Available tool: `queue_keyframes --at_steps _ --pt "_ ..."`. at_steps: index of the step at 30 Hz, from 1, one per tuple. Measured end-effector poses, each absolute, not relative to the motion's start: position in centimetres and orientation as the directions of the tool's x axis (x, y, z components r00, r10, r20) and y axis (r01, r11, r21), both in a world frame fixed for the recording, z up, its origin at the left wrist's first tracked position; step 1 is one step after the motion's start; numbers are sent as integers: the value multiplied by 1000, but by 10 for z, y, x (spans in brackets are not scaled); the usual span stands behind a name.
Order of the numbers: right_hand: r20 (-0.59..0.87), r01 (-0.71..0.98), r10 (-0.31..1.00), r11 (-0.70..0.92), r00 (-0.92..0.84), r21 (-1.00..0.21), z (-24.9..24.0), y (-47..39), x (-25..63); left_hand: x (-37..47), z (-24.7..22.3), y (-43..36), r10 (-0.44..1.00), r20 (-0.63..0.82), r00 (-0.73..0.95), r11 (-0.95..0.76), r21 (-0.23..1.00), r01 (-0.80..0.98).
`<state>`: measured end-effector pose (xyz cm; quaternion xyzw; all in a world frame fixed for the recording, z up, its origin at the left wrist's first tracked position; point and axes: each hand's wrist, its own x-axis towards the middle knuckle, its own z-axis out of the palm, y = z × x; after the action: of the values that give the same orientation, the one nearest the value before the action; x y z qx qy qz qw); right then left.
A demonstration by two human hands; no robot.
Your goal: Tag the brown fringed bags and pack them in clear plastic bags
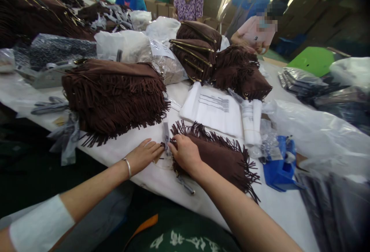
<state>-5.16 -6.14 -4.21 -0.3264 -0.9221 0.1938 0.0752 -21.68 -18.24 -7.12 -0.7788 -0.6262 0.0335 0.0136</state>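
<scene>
Your left hand (143,155) and right hand (185,152) both pinched the small tag (165,136) at the fringed brown bag (222,157) edge

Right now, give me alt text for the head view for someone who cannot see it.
Both hands, left hand and right hand, pinch a small tag at the edge of a brown fringed bag on a white table. A pile of fringed bags lies behind.

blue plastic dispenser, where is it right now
In the head view the blue plastic dispenser sits on the white table to the right of the right hand, just past the brown fringed bag and below the rolled white papers.
</scene>
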Motion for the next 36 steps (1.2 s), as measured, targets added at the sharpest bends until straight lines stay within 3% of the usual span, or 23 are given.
queue_keyframes --at_steps 5,11,15,20,29,31,33,36 --pt "-98 612 623 706 -776 -357 -53 -62 -88 -218 -62 -179 990 -50 131 -133 -35 991" --pt "-77 596 618 707 -782 -381 -58 -66 -88 -214 -66 -199 1000 8 -21 19 151 988" --pt "-6 515 579 721 -816 -464 -57 -68 -85 -202 -75 -212 984 60 -168 146 269 952" --pt "86 389 553 680 -829 -621 -55 -72 -78 -185 -81 -214 961 76 -264 227 321 919" --pt "224 188 608 539 -762 -821 -49 -79 -47 -176 -71 -216 943 -47 -329 304 522 797" --pt "229 145 597 512 -769 -847 -47 -83 -41 -174 -64 -231 928 -116 -353 341 642 687" --pt "231 98 549 504 -803 -858 -43 -92 -36 -171 -57 -247 885 -204 -418 400 792 461" --pt "244 1 368 554 -897 -832 -37 -106 -28 -165 -49 -265 840 -270 -470 390 903 178"
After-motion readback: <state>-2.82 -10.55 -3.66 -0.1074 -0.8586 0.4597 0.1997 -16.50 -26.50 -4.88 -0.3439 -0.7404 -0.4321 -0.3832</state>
